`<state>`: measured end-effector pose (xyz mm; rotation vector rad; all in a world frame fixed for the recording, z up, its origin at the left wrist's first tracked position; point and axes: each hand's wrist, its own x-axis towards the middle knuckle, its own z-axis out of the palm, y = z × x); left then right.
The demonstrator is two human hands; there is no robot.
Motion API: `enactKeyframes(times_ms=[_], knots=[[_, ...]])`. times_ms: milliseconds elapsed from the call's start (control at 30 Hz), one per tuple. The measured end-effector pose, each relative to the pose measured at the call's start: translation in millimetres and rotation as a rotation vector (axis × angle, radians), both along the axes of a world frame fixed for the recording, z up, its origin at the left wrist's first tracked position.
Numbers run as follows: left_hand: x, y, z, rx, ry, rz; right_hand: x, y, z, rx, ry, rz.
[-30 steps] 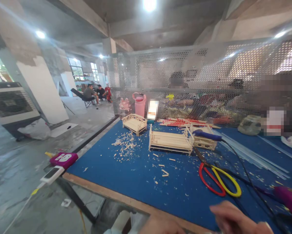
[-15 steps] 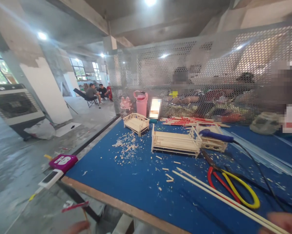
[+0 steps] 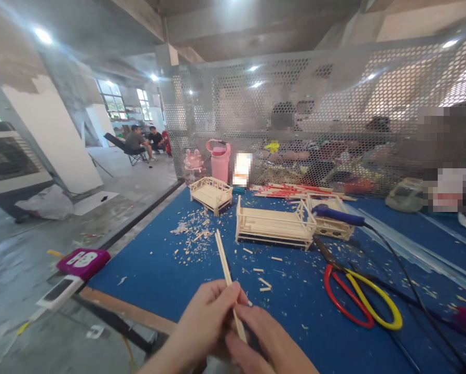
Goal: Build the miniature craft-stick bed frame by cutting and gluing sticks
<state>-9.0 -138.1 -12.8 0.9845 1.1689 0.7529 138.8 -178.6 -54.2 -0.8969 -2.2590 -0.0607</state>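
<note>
Left hand (image 3: pixel 211 311) and right hand (image 3: pixel 266 332), nearly together, are both closed on thin pale sticks (image 3: pixel 224 262), held aslant above the near part of the blue counter (image 3: pixel 139 283). Beyond lie wood scraps (image 3: pixel 197 235), a miniature bench (image 3: pixel 274 228) and scissors (image 3: pixel 366 311) (one handle red, one yellow). Perforated metal screening (image 3: pixel 233 104) stands behind; grey floor (image 3: pixel 143 189) spreads leftward.

You have two hands (image 3: pixel 211 311), two sticks (image 3: pixel 222 258), three miniature wooden benches (image 3: pixel 275 226), one scissors (image 3: pixel 338 266), one corded tool (image 3: pixel 339 214), and one desk (image 3: pixel 155 283).
</note>
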Motion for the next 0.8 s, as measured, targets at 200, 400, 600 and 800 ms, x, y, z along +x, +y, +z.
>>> enactKeyframes(times_ms=[200,400,600,800], knots=[[-29.5,69.3,22.3,0.168,0.396,-0.092,32.9,1.8,0.3,0.153,-0.168,-0.042],[-32.2,114.2,15.0,0.298,0.625,-0.146,48.8,-5.3,7.8,0.032,-0.09,-0.077],[-35.6,115.8,18.8,0.446,0.834,-0.118,71.6,-10.4,5.0,0.016,-0.018,-0.183],[-35.7,75.0,27.3,0.463,0.314,0.165,87.7,-16.9,18.2,-0.217,0.158,-0.324]])
